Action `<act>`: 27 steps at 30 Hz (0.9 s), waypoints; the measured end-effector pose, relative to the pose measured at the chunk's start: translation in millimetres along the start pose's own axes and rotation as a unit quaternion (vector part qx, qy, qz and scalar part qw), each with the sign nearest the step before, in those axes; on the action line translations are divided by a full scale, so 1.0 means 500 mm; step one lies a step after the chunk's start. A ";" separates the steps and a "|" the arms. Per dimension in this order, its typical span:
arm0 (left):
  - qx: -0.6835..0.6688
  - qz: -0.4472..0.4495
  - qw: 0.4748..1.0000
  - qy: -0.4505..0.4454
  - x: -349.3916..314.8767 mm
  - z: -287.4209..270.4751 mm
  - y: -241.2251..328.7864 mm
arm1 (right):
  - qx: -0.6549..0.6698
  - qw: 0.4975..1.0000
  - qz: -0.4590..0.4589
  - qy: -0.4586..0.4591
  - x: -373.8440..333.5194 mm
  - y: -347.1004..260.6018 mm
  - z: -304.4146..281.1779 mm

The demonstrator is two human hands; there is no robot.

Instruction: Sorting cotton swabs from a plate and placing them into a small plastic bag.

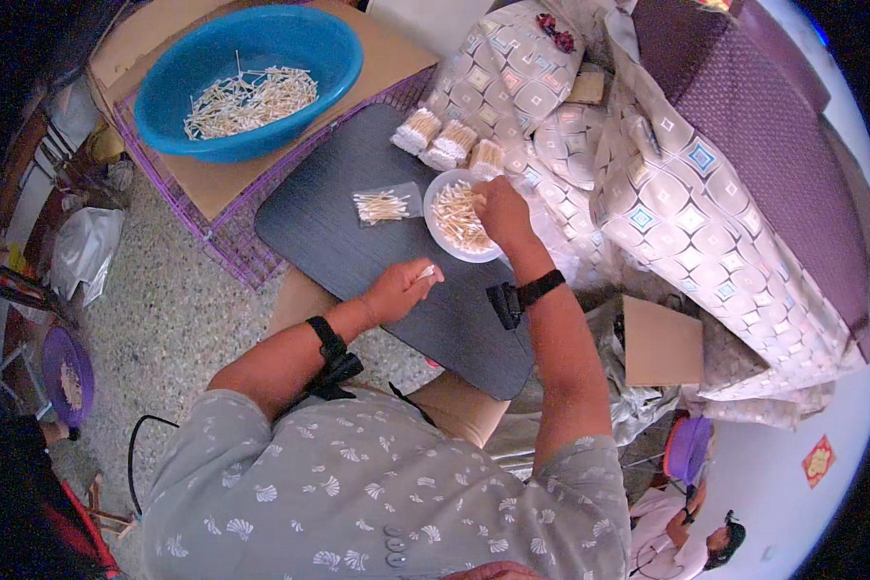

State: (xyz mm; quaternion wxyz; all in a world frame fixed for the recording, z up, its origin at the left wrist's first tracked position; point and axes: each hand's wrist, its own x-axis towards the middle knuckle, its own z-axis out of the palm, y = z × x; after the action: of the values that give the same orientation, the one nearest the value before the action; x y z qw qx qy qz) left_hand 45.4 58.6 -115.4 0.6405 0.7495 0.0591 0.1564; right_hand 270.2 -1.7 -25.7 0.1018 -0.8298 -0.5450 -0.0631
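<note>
The cotton swabs [460, 218] lay heaped in a small white bowl [437, 235] on the dark desk [338, 232], right under the right hand [501, 213], whose fingers were curled down into the pile, closed on swabs at the bowl's far rim. The left hand [396, 290] rested on the desk nearer the person, its fingers pinched shut on a thin white swab or small bundle [425, 275] that pointed toward the bowl, just short of it. Beyond the left fingers, a clear packet of swabs [385, 206] lay flat, just beside the bowl. Past the right fingers, three wrapped bundles [449, 142] sat in a row at the desk's far edge, against the patterned cloth [648, 193]. The bowl stood close to the desk's right edge; open desk stretched to the left of both hands. Well beyond the left fingers, a blue basin [251, 126] held loose swabs on cardboard [222, 184].
</note>
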 end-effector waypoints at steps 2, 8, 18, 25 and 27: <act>-0.006 0.004 1.000 -0.004 0.000 0.002 -0.007 | -0.029 0.998 0.012 -0.050 0.011 0.005 0.008; -0.006 0.007 1.000 -0.003 0.006 0.006 -0.004 | -0.044 0.996 0.012 -0.070 0.029 0.019 0.021; 0.033 0.007 0.999 0.015 0.002 -0.002 -0.003 | 0.016 0.999 -0.007 -0.036 0.028 -0.051 0.030; 0.038 0.009 0.999 0.011 -0.003 0.011 -0.003 | 0.013 0.999 -0.029 -0.025 0.019 -0.020 0.051; 0.054 0.010 0.998 0.009 -0.002 0.011 -0.008 | 0.033 0.999 0.011 -0.014 0.016 -0.013 0.058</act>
State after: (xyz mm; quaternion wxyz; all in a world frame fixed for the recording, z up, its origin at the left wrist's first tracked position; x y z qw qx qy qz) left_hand 46.5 54.0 -120.3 0.5965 0.7824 0.0655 0.1664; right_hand 267.1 14.6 -51.4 0.1220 -0.8326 -0.5393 -0.0321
